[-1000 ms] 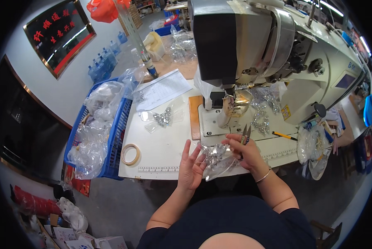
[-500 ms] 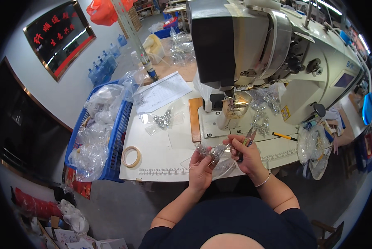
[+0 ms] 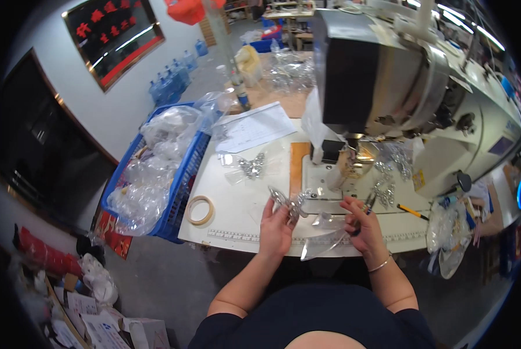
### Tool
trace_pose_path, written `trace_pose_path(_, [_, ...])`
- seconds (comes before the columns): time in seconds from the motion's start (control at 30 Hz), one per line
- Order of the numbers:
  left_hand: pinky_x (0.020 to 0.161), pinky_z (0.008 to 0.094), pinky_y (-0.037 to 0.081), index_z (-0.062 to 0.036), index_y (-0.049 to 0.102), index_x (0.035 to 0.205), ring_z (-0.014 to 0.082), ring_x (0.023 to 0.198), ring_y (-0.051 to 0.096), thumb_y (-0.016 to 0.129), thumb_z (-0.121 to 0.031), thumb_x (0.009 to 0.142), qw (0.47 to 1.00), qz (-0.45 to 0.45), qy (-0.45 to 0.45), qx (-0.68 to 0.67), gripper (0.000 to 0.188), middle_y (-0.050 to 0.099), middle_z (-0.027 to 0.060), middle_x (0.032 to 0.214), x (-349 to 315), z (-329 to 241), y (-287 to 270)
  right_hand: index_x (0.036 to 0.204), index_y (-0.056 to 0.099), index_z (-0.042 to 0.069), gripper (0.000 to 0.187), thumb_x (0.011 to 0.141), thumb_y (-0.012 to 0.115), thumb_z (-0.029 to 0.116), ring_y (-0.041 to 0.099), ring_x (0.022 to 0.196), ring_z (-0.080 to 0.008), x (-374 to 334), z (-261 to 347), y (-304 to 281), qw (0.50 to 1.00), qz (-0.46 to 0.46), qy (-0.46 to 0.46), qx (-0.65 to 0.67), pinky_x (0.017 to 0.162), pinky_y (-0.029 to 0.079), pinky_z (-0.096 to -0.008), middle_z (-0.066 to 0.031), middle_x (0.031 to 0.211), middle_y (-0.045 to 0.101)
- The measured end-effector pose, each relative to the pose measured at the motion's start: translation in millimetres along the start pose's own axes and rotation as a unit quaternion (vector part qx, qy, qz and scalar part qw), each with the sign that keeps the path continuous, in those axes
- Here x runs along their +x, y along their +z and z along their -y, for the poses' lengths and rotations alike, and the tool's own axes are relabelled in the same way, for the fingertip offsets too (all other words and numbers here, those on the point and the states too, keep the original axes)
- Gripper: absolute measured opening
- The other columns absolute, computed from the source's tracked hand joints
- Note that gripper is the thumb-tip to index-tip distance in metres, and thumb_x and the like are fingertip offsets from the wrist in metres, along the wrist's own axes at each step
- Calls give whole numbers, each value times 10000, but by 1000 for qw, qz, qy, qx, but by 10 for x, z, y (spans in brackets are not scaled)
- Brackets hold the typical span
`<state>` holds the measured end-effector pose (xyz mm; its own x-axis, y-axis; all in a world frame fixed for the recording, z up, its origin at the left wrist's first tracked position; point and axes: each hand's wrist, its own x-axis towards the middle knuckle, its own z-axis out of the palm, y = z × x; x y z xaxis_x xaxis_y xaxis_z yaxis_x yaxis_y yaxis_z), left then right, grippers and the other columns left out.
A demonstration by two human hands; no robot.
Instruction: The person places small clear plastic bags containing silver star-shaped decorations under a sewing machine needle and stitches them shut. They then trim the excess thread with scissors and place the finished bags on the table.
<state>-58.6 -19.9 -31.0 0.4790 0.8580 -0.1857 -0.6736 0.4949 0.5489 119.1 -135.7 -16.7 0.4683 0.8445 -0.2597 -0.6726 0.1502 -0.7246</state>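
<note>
My left hand (image 3: 276, 230) pinches a silver, glittering butterfly-shaped ornament (image 3: 297, 205) above the front of the white table. In my right hand (image 3: 365, 230), slightly further right, thread snips (image 3: 370, 202) are held with the blades pointing up and away. Between the hands hangs a clear plastic piece (image 3: 318, 244); whether it is joined to the ornament I cannot tell. A similar silver ornament on clear plastic (image 3: 253, 167) lies on the table to the left. More silver ornaments (image 3: 383, 189) lie beneath the arm of the sewing machine (image 3: 353, 75).
A tape roll (image 3: 200, 210) and a printed ruler strip (image 3: 231, 234) are at the table's front. Left stands a blue basket (image 3: 182, 200) of plastic-wrapped things. Papers (image 3: 257, 129) lie at the back. A yellow pen (image 3: 411, 211) and a plastic bag (image 3: 446, 230) are on the right.
My hands have moved apart; my left hand has raised the ornament, and the clear plastic now hangs between them. The whole view has shifted, with the table appearing further right.
</note>
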Motion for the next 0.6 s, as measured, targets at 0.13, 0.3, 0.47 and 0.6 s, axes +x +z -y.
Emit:
trace_pose_path(0.13, [861, 357, 471, -126, 270, 1345, 193, 995, 549, 492, -33, 902, 994, 53, 89, -24, 504, 546, 78, 1100, 613, -383, 32, 1068, 573, 39, 271, 846, 644, 175, 471, 599, -73, 12, 25, -180, 999, -38, 24, 24, 480, 347, -194, -27, 840, 587])
trace_pose_path(0.3, [881, 390, 464, -177, 293, 1339, 209, 1039, 520, 470, -53, 916, 988, 10, 124, -95, 475, 514, 61, 1154, 1403, -689, -235, 1029, 574, 48, 244, 843, 645, 189, 466, 608, -80, -59, 108, -330, 999, -29, 12, 24, 480, 355, -196, -9, 794, 569])
trace_pose_path(0.47, [901, 436, 457, -170, 318, 1339, 230, 1029, 522, 451, -33, 917, 990, -95, 69, -73, 463, 493, 73, 1162, 1692, -650, -486, 1019, 570, 46, 245, 842, 643, 199, 457, 611, -74, -134, 188, -557, 997, -71, -2, 26, 477, 353, -191, -2, 781, 549])
trace_pose_path(0.6, [833, 404, 497, -132, 307, 1346, 216, 959, 549, 502, -6, 887, 983, -146, 114, 6, 515, 504, 99, 1132, 1688, -601, -439, 1011, 570, 45, 251, 837, 650, 207, 451, 607, -72, -140, 193, -627, 996, -75, -12, 43, 473, 351, -187, -1, 764, 538])
